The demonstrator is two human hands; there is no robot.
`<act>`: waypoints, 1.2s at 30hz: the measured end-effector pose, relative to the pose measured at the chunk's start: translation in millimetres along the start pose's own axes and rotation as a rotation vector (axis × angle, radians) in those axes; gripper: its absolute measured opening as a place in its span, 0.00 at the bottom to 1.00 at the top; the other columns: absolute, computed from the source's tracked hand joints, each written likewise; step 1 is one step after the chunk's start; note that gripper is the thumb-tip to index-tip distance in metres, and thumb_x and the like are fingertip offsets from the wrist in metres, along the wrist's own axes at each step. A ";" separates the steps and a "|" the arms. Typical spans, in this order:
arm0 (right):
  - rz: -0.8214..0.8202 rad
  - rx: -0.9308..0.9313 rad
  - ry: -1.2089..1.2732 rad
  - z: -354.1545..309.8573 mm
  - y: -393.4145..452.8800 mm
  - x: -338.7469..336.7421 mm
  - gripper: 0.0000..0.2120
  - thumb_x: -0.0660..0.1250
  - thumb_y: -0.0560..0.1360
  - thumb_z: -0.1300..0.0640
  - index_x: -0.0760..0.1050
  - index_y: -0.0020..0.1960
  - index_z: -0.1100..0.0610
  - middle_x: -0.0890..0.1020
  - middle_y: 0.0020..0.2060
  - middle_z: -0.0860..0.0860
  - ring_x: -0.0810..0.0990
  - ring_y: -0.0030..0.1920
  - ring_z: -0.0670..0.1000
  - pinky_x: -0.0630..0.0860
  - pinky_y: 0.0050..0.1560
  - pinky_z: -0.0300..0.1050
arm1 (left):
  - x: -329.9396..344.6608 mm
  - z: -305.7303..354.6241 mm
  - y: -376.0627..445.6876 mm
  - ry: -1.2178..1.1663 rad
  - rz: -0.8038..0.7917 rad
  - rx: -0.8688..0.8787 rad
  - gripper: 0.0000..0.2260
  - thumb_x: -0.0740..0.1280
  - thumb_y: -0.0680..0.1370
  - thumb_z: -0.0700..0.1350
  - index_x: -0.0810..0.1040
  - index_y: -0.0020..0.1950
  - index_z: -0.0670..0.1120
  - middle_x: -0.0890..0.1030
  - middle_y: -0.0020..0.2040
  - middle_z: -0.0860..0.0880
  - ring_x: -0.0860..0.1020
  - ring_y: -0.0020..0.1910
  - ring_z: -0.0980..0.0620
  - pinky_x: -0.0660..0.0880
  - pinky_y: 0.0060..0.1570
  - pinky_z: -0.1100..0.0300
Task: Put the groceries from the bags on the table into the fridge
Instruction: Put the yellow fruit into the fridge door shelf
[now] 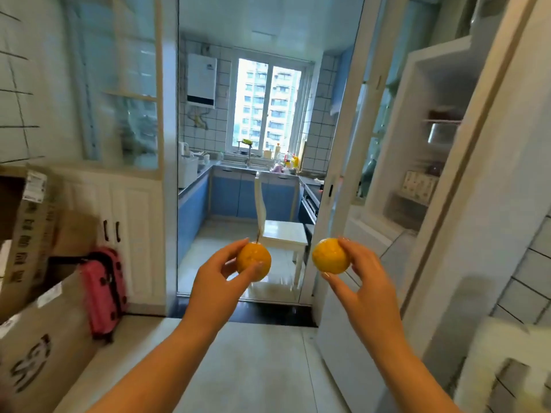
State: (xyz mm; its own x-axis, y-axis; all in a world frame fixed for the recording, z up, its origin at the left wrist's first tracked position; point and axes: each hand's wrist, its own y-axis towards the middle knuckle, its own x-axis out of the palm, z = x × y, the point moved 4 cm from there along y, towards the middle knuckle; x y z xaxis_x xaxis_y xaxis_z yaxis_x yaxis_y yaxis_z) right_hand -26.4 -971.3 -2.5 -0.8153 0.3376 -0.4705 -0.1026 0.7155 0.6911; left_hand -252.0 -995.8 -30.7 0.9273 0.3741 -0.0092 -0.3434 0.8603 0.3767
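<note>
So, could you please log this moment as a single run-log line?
left hand: holds round orange fruit | right hand: holds second round orange fruit | fridge: open, to the right | ahead: white chair in kitchen doorway

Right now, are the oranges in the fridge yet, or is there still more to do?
Not yet. Nothing here shows any groceries put away. The left hand holds one orange and the right hand holds another orange, both carried in the air. The open white appliance on the right looks like the fridge. The oranges still need to go inside; table and bags are out of view.
</note>
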 end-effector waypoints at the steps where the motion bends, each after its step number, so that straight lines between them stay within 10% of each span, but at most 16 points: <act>1: 0.003 0.005 0.018 8.7 21.2 15.2 0.28 0.69 0.67 0.48 0.66 0.65 0.46 0.74 0.63 0.49 0.71 0.59 0.46 0.72 0.59 0.43 | 0.5 -4.0 23.5 0.013 0.006 0.008 0.20 0.71 0.72 0.46 0.74 0.63 0.53 0.77 0.59 0.53 0.77 0.55 0.54 0.73 0.47 0.70; 14: 0.028 0.055 0.057 134.8 219.4 145.5 0.30 0.67 0.65 0.45 0.65 0.66 0.45 0.71 0.63 0.46 0.69 0.59 0.44 0.69 0.58 0.41 | 47.2 -86.4 277.6 0.071 0.023 0.042 0.21 0.70 0.73 0.45 0.71 0.64 0.54 0.74 0.59 0.55 0.73 0.53 0.57 0.72 0.44 0.71; 20: 0.126 0.094 -0.077 204.6 291.9 179.3 0.27 0.72 0.69 0.53 0.64 0.63 0.41 0.72 0.60 0.44 0.71 0.60 0.47 0.72 0.62 0.47 | 105.5 -127.9 408.2 -0.016 -0.148 0.102 0.19 0.71 0.72 0.47 0.72 0.61 0.57 0.75 0.61 0.53 0.74 0.56 0.55 0.71 0.45 0.71; 32: 0.435 0.413 -0.341 320.0 364.7 145.9 0.24 0.66 0.65 0.41 0.61 0.58 0.33 0.69 0.56 0.35 0.71 0.54 0.35 0.65 0.51 0.26 | 299.2 -172.8 567.0 -0.127 -0.610 0.127 0.19 0.70 0.73 0.48 0.73 0.63 0.56 0.76 0.57 0.55 0.74 0.53 0.59 0.70 0.49 0.67; 36: 0.537 0.471 -0.416 365.0 378.0 118.0 0.26 0.66 0.66 0.42 0.61 0.62 0.38 0.69 0.58 0.38 0.70 0.58 0.41 0.67 0.55 0.32 | 377.0 -175.8 578.2 -0.200 -0.769 0.157 0.17 0.69 0.73 0.45 0.71 0.60 0.57 0.73 0.48 0.64 0.72 0.44 0.70 0.69 0.36 0.78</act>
State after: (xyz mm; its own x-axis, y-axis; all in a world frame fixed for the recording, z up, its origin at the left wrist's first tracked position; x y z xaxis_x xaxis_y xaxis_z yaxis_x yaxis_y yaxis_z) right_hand 46.6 -437.8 2.9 -0.3986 0.8390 -0.3703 0.5659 0.5428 0.6206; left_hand -127.1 -296.5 20.8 0.9097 -0.3839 -0.1584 0.4121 0.7878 0.4578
